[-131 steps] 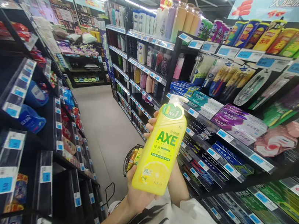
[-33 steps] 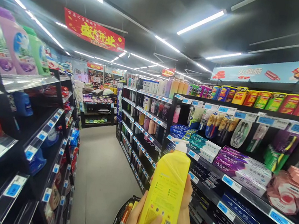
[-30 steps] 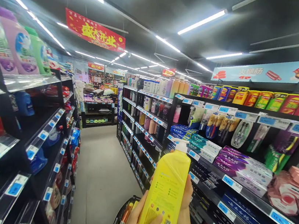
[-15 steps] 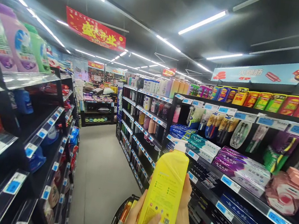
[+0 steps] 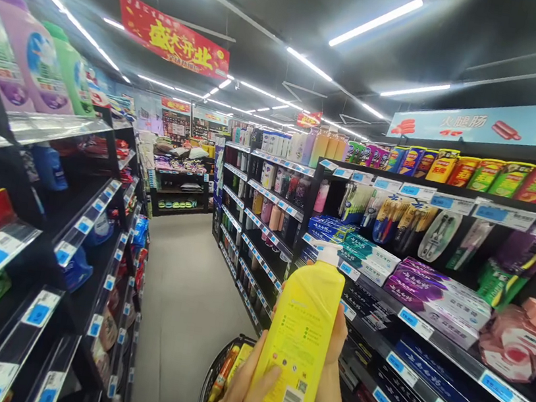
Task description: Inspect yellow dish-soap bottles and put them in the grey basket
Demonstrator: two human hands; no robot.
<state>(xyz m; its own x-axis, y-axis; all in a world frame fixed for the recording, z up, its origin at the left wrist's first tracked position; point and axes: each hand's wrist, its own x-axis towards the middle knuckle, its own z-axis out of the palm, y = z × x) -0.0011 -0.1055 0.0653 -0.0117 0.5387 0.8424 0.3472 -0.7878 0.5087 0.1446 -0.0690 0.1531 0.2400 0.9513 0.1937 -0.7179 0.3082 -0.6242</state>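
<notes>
A yellow pump bottle [image 5: 303, 326] with a white pump head is upright and slightly tilted before me, its printed back label and barcode facing me. My left hand [image 5: 238, 386] grips its lower left side, one finger lying across the label. Behind the bottle's right edge, my right hand [image 5: 336, 344] is wrapped around it, with most of its fingers hidden. Below my left hand is a dark shopping basket [image 5: 204, 388], partly cut off by the frame. Inside it lie a bottle with an orange-red label [image 5: 222, 374] and a yellow package [image 5: 241, 357].
On the right, a shelf holds toothpaste boxes [image 5: 434, 297], toothbrush packs [image 5: 398, 219] and pink bottles [image 5: 522, 343]. Detergent bottles [image 5: 34, 55] line the left shelf. A grey floor aisle [image 5: 175, 294] runs between them to a display stand [image 5: 183, 182].
The view has tipped slightly down, and more of the basket shows. The finger of my left hand has slid up and left across the label, away from the barcode. Both hands still hold the bottle.
</notes>
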